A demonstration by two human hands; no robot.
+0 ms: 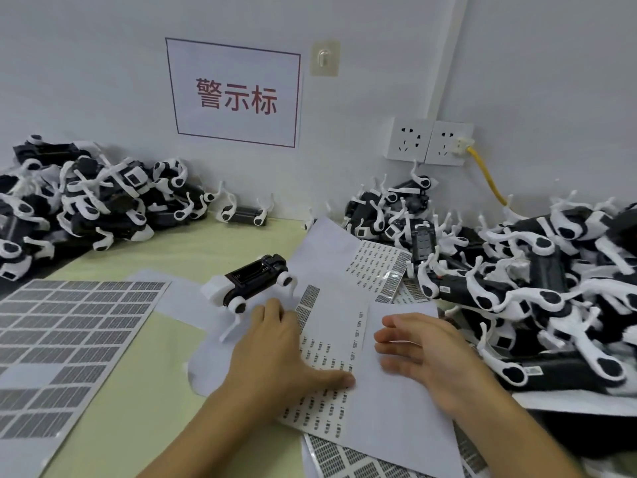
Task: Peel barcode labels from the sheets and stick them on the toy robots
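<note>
Pale green tabletop (pixel 144 401) runs into a white wall corner, and near its middle the label sheet (pixel 331 360) lies flat with its long edge running away from the person, printed columns of small barcode labels down its length. A blank white sheet (pixel 400 401) overlaps its right side. The left hand (pixel 275 353) rests on the label sheet, fingers fairly straight and thumb pressed flat on the labels, pinching nothing. The right hand (pixel 424 350) hovers over the blank sheet with fingers loosely spread, holding nothing.

One toy robot (pixel 255 282) lies on its back just beyond the left fingertips, long axis slanting up to the right. So the left hand is nearer it, while the labels sit between both hands. Heaps of robots (pixel 517 270) crowd the right; another heap (pixel 86 205) sits far left, beside a larger grey label sheet (pixel 69 339).
</note>
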